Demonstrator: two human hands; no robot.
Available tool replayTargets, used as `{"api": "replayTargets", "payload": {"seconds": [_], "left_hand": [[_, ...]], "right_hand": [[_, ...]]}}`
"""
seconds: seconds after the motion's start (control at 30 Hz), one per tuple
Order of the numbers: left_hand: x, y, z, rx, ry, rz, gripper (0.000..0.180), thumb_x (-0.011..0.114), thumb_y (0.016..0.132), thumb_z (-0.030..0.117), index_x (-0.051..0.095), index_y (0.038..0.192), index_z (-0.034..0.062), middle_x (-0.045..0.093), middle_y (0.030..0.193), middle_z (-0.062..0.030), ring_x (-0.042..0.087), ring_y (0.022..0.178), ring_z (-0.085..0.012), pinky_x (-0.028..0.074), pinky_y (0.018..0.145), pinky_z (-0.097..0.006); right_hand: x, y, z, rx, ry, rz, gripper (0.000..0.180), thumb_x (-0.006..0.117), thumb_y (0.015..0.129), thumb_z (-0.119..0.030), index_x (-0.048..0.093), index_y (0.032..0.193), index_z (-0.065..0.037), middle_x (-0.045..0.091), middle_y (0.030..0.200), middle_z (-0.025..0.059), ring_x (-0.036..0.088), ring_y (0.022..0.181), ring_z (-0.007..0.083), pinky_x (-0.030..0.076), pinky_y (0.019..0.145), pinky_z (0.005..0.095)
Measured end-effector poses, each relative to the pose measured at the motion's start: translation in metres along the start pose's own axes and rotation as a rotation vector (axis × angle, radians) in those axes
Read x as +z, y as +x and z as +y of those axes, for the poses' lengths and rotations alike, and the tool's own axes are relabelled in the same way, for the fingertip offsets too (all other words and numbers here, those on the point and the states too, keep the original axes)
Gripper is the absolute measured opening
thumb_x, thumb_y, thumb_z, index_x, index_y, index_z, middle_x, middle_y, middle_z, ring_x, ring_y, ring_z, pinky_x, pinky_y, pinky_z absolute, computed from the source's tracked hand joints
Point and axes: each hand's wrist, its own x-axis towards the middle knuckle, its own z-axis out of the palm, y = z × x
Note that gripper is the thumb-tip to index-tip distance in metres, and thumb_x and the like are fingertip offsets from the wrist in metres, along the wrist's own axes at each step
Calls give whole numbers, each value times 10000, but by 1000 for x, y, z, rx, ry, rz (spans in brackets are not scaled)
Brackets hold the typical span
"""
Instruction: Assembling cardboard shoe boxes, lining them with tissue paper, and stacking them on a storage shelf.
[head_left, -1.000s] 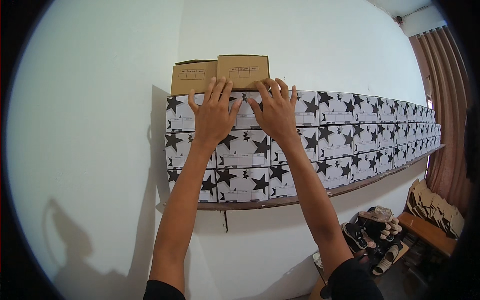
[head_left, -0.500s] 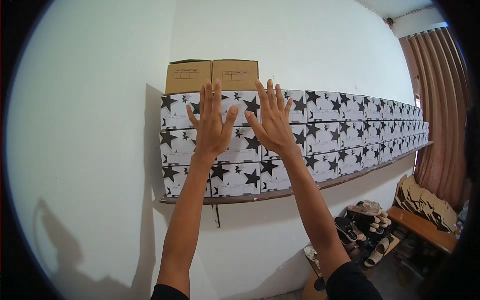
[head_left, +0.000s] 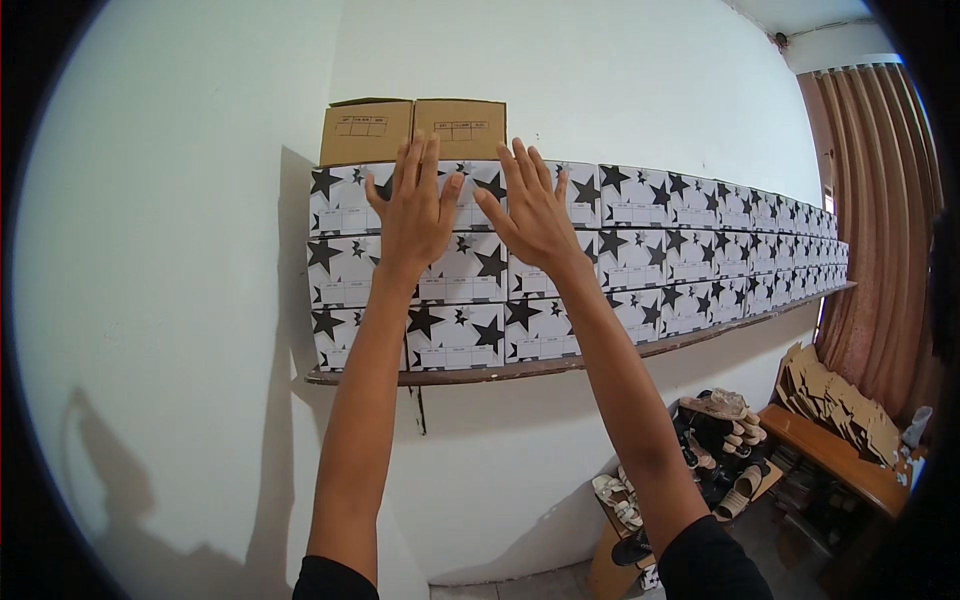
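Both arms stretch out in front of me toward a wall shelf (head_left: 530, 369). My left hand (head_left: 411, 222) is open, palm away from me, fingers pointing up and holding nothing. Beside it my right hand (head_left: 537, 217) is raised the same way, fingers apart and empty. Behind them stand three rows of white boxes with black stars (head_left: 634, 197), partly hidden by my hands. Two plain brown cardboard boxes (head_left: 459, 118) sit on top at the left end; my fingertips overlap their lower part. Whether either hand touches a box I cannot tell.
At the lower right, several shoes (head_left: 740, 492) are piled on a low stand. Farther back, flattened cardboard pieces (head_left: 835, 402) lean above a wooden bench (head_left: 832, 452). A brown curtain (head_left: 875, 240) hangs at the right; a bare white wall (head_left: 150, 250) rises on the left.
The view has tilted down slightly, so boxes and shelf appear higher and a little farther left. Both hands appear slightly higher too, still open and empty.
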Motion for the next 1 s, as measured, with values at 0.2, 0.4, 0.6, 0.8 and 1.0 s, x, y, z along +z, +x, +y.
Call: {"api": "replayTargets", "payload": {"seconds": [0.2, 0.4, 0.6, 0.8, 1.0], "left_hand": [[18, 16, -34, 121, 306, 22, 498, 421, 1058, 364, 457, 1468, 84, 459, 1517, -63, 339, 1468, -233, 114, 1134, -683], [17, 6, -27, 162, 355, 53, 448, 533, 993, 284, 541, 1391, 78, 513, 1437, -46, 369, 1439, -212, 122, 1126, -672], [18, 3, -30, 168, 355, 55, 484, 545, 978, 259, 520, 1427, 81, 515, 1442, -56, 356, 1450, -225, 81, 1125, -660], [23, 0, -31, 151, 325, 87, 484, 524, 993, 283, 510, 1440, 96, 502, 1471, -49, 348, 1460, -223, 58, 1128, -666], [10, -10, -19, 138, 272, 87, 488, 506, 1008, 259, 473, 1462, 82, 472, 1501, -45, 334, 1471, -221, 89, 1134, -673]], "right_hand": [[33, 24, -6, -4, -46, -3, 813, 360, 1007, -644, 437, 1467, 22, 337, 1590, 208, 254, 1496, 400, 69, 1088, 800], [48, 20, -3, 16, -81, 74, 812, 349, 1008, -650, 465, 1447, 23, 415, 1497, 247, 294, 1472, 391, 66, 1081, 805], [64, 19, -2, -26, -176, 197, 815, 378, 1000, -649, 455, 1462, 18, 422, 1479, 254, 280, 1473, 409, -4, 1096, 785], [63, 13, -1, -22, -130, 187, 799, 380, 1002, -639, 435, 1484, -3, 396, 1518, 236, 245, 1491, 413, -26, 1099, 776], [48, 4, -15, 9, -83, 135, 811, 420, 996, -625, 337, 1539, -27, 303, 1583, 245, 199, 1500, 438, -14, 1125, 746]]}}
